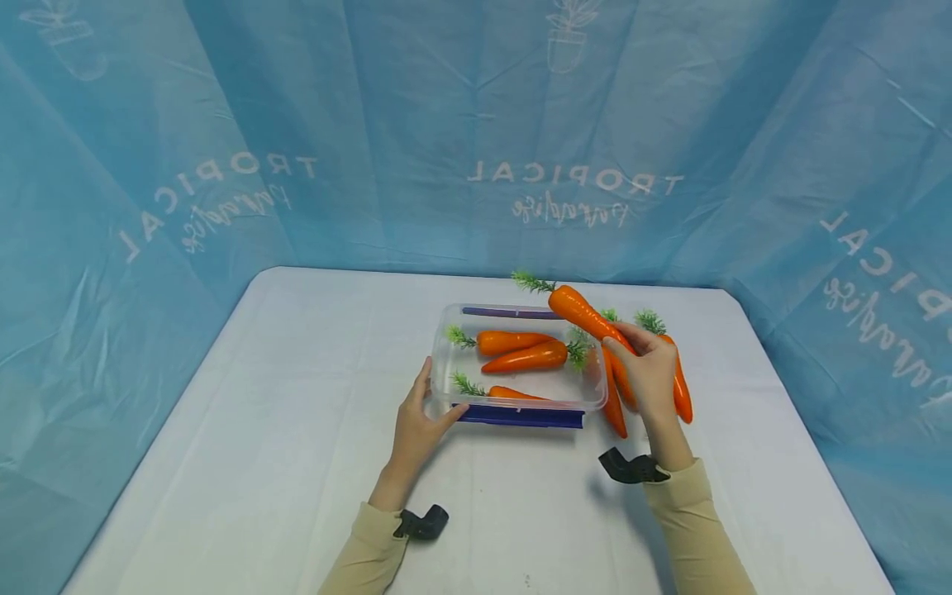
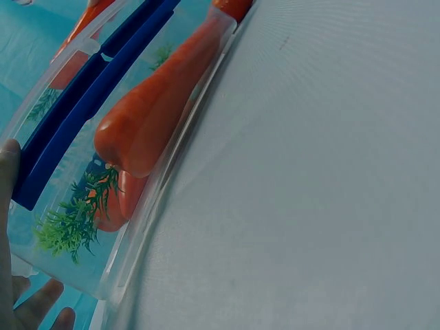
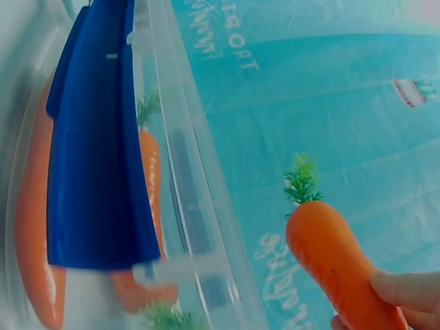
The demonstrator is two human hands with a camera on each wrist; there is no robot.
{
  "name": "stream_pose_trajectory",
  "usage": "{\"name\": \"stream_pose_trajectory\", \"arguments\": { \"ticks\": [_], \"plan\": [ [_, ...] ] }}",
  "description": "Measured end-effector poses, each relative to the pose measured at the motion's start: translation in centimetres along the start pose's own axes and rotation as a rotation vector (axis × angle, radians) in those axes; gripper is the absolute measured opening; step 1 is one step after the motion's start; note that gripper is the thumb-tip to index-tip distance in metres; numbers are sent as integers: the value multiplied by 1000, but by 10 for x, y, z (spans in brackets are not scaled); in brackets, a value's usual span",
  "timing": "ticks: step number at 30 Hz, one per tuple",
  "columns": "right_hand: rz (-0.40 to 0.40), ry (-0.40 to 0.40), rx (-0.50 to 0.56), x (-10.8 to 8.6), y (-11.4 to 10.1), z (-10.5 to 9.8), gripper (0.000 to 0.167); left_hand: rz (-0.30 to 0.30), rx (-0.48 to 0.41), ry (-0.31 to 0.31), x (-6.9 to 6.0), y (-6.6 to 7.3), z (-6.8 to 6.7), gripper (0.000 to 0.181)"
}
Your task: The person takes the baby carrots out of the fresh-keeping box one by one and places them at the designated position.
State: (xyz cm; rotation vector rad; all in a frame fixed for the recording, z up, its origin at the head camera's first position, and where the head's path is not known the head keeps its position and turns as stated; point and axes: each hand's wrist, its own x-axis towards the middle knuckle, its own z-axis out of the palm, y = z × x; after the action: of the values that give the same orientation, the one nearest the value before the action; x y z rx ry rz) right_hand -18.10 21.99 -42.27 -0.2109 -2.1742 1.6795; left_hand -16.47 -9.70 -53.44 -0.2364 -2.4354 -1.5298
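A clear plastic container [image 1: 591,397] with blue side latches stands on the white table. Three orange carrots with green tops lie in it, among them an upper carrot [image 1: 513,342] and a middle carrot [image 1: 526,358]. My left hand [image 1: 418,426] holds the container's front left corner, thumb by the front rim and fingers along the left side. Over the right rim, my right hand [image 1: 654,372] pinches another carrot [image 1: 576,308] near its narrow end, leafy top pointing up and left. The right wrist view shows this held carrot [image 3: 330,251] with the thumb against it.
On the table to the container's right lie more carrots, one [image 1: 682,392] beyond the right hand and another [image 1: 614,409] close to the container wall. The hand partly covers this group. A blue printed curtain [image 1: 416,165] hangs behind and around the white table [image 1: 320,413].
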Motion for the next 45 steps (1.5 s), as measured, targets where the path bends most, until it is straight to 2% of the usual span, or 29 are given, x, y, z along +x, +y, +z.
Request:
{"name": "stream_pose_trajectory", "arguments": {
  "ticks": [4,11,17,23,35,45],
  "plan": [
    [36,36,-15,1,3,-8,32,-9,-5,-2,0,0,0,93],
    [-9,132,19,4,12,-20,31,-10,-7,-7,0,1,0,93],
    [-41,189,-49,5,16,-31,30,1,-12,-8,1,2,-1,93],
    [1,237,-108,7,24,-41,32,-1,-12,-7,1,1,-1,94],
    [-49,353,-73,4,25,-52,27,3,-23,-7,1,-1,1,94],
    [-54,462,-101,10,58,-67,28,-12,-20,-5,1,-1,1,94]
  ]
}}
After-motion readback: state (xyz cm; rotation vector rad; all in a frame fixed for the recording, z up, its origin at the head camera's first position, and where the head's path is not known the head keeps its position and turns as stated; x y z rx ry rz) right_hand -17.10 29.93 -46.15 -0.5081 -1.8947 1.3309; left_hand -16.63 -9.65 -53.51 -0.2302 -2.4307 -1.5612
